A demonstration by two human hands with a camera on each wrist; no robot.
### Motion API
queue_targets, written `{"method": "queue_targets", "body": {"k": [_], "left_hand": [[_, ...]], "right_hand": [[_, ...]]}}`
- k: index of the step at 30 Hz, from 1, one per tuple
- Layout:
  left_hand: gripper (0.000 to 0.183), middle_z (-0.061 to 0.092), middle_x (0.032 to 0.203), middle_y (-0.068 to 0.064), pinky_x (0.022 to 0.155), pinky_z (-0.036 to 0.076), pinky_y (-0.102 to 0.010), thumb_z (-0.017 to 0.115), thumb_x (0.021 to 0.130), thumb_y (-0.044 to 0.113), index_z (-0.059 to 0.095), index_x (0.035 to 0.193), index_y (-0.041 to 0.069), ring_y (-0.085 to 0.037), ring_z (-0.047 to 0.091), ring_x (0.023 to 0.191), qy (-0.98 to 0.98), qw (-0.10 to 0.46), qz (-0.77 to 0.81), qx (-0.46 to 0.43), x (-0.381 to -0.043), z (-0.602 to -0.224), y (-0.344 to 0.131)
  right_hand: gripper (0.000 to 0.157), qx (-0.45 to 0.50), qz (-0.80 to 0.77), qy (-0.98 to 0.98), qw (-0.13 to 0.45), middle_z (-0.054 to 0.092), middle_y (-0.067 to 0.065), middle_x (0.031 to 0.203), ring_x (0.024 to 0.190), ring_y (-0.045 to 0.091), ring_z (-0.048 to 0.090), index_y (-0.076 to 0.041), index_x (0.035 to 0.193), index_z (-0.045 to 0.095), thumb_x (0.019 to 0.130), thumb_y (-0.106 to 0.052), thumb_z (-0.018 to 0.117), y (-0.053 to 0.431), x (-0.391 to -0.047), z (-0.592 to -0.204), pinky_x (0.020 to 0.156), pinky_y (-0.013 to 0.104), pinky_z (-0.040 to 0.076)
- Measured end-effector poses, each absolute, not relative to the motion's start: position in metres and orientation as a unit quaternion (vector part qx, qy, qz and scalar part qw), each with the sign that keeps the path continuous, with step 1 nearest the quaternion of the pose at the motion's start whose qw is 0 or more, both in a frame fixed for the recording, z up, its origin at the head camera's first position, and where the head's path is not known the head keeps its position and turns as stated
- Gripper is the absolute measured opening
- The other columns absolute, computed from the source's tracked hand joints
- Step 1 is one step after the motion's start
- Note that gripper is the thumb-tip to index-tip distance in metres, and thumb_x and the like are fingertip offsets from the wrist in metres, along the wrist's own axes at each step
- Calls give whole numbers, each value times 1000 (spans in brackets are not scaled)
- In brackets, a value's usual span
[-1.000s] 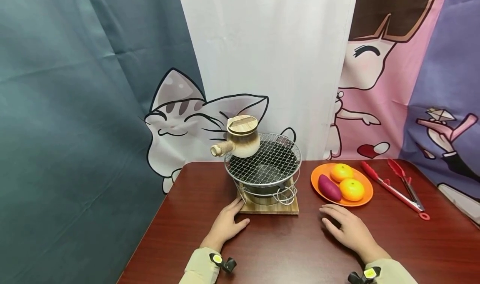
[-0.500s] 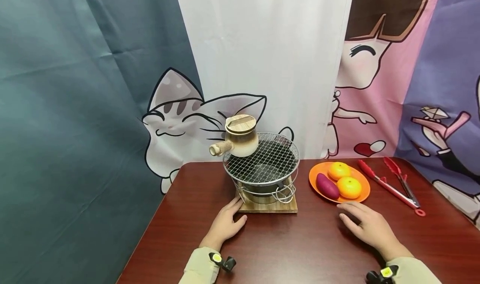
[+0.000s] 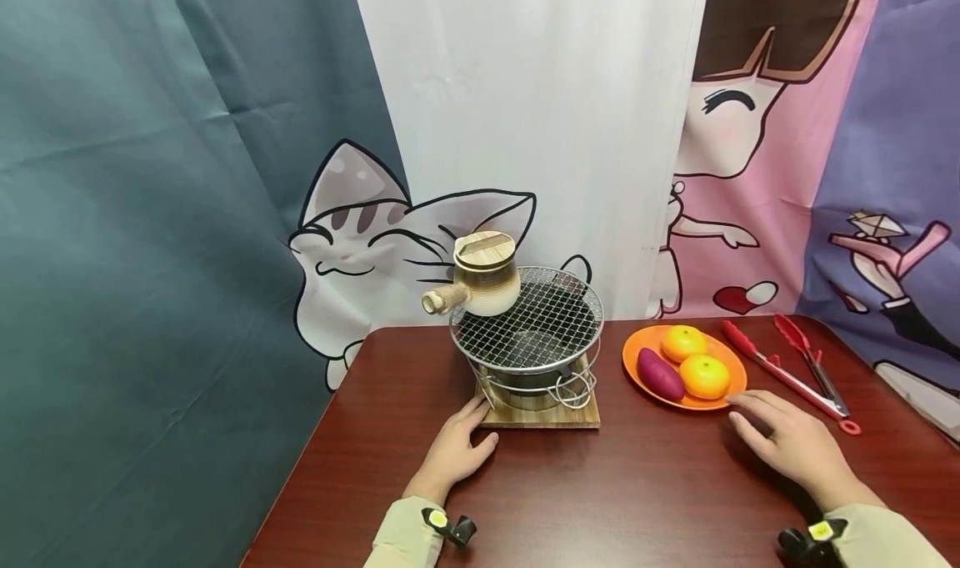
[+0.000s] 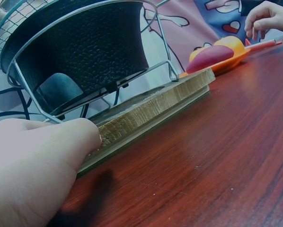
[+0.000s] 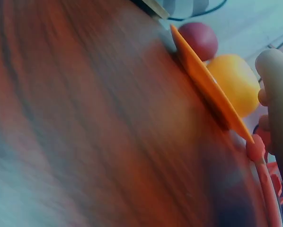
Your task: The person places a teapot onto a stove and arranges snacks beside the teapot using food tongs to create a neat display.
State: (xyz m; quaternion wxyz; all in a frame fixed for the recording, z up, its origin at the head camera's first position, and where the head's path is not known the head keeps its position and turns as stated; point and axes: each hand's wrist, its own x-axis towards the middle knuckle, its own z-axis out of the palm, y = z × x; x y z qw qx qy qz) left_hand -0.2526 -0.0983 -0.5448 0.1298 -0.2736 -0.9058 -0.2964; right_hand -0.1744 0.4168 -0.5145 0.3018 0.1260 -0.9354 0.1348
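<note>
My left hand [image 3: 450, 455] lies at the left front corner of a square wooden board [image 3: 540, 419], fingers straight along its side. In the left wrist view the thumb [image 4: 80, 137] is against the board's edge. On the board stands a black stove [image 4: 103, 47] in a wire frame, topped by a round wire grill [image 3: 558, 326]. A lidded clay teapot [image 3: 491, 291] with a side handle sits on the grill's left. My right hand [image 3: 791, 441] hovers, fingers relaxed and holding nothing, between an orange plate [image 3: 631, 366] and red-tipped tongs [image 3: 791, 378].
The plate bears two mandarins [image 3: 705, 376] and a purple sweet potato [image 3: 660, 374]. The tongs lie spread on the red-brown table [image 3: 600, 501]. A printed curtain [image 3: 555, 134] hangs directly behind the table's far edge.
My right hand has moved steadily to the right, from in front of the plate towards the tongs. The left hand has stayed at the board.
</note>
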Motion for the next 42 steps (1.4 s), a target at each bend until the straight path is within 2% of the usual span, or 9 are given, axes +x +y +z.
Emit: {"method": "queue_targets", "body": {"k": [3,10,14,19,23,28,32,38,42], "left_hand": [[60,45,157,-7,108,42,-49,67,91,27,54,148,11,-29,48,139,-906,126,-298,-273,-252,-543,-98],[60,45,156,-7,109,42,-47,67,91,25,54,147,10,-28,48,139,-906,128,-298,-273,-251,-542,-98],[60,46,156,-8,109,42,-47,67,90,24,55,147,10,-28,48,139,-903,132,-302,-275,-252,-543,-98],[60,46,156,-8,108,43,-47,67,90,23,54,147,10,-28,48,139,-902,136,-302,-278,-253,-545,-98],[60,45,156,-7,108,43,-47,66,91,24,54,148,11,-27,48,139,-905,135,-296,-275,-254,-548,-98],[59,46,156,-7,108,42,-49,66,91,24,54,147,11,-28,48,139,-905,132,-302,-268,-254,-546,-97],[60,45,156,-7,108,42,-49,65,91,25,54,148,11,-28,48,139,-907,131,-296,-269,-255,-544,-95],[61,44,157,-7,108,42,-49,66,91,25,53,149,11,-28,47,139,-906,137,-292,-273,-254,-546,-95],[61,46,156,-9,106,44,-50,66,90,25,53,148,11,-29,49,138,-908,149,-279,-276,-252,-547,-97]], "right_hand": [[36,122,129,-940,290,71,10,111,104,33,64,-14,114,74,81,-26,82,426,-178,-511,83,58,48],[35,85,135,-957,244,66,20,122,116,45,57,-12,117,72,90,-33,74,450,-189,-503,87,70,44],[33,52,142,-956,253,63,20,123,112,46,58,-12,118,71,91,-31,72,465,-193,-501,83,70,44],[37,-14,165,-955,244,57,26,124,113,50,51,-4,121,66,92,-27,67,481,-198,-504,85,72,39],[48,-60,176,-956,226,47,35,129,114,56,43,1,129,56,94,-30,64,490,-202,-510,88,73,35],[77,-112,184,-955,202,34,41,136,118,61,32,5,147,37,95,-44,61,497,-208,-519,91,73,29],[97,-151,188,-952,188,29,44,134,114,63,31,9,153,22,93,-59,59,505,-214,-530,89,73,28],[108,-188,172,-951,174,32,46,120,99,64,39,14,145,23,88,-71,57,510,-222,-541,80,73,32],[114,-212,154,-954,150,35,46,114,97,63,40,18,140,24,86,-78,52,506,-224,-538,79,72,32]]}}
